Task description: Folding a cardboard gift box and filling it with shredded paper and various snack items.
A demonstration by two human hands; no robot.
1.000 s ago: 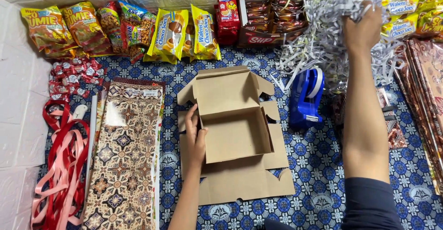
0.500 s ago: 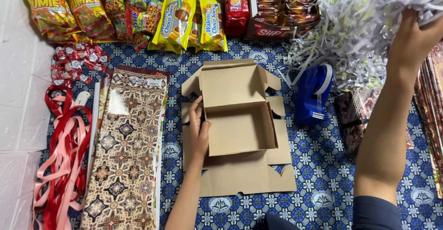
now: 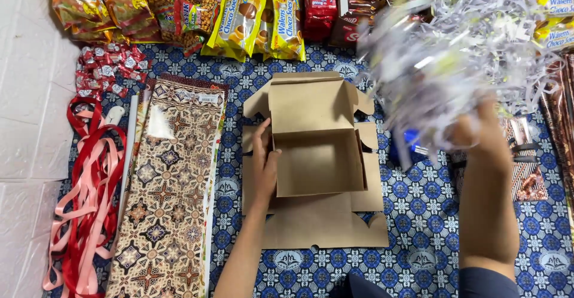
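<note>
The person's left hand (image 3: 263,165) lies flat against the left wall of the open cardboard box (image 3: 317,160), fingers loosely spread along the edge, steadying rather than gripping it. The box sits in the middle of a blue patterned cloth (image 3: 418,226), its lid standing up at the back and its flaps folded out around it; the inside is bare.

The right hand (image 3: 478,135) is raised to the right of the box, closed around a big bunch of white shredded paper (image 3: 460,53). The shreds are blurred and fan out above the hand, hiding part of the snack row behind them.

Just right of the box, half covered by the shreds, a blue object (image 3: 409,139) peeks out; I cannot tell what it is. To the left of the box lies a long sheet of patterned wrap (image 3: 167,196), and beside that a heap of red and pink ribbons (image 3: 86,202). Small red sweets (image 3: 107,65) sit above the ribbons. Along the far edge runs a row of snack packs (image 3: 257,20), orange, yellow and red.
</note>
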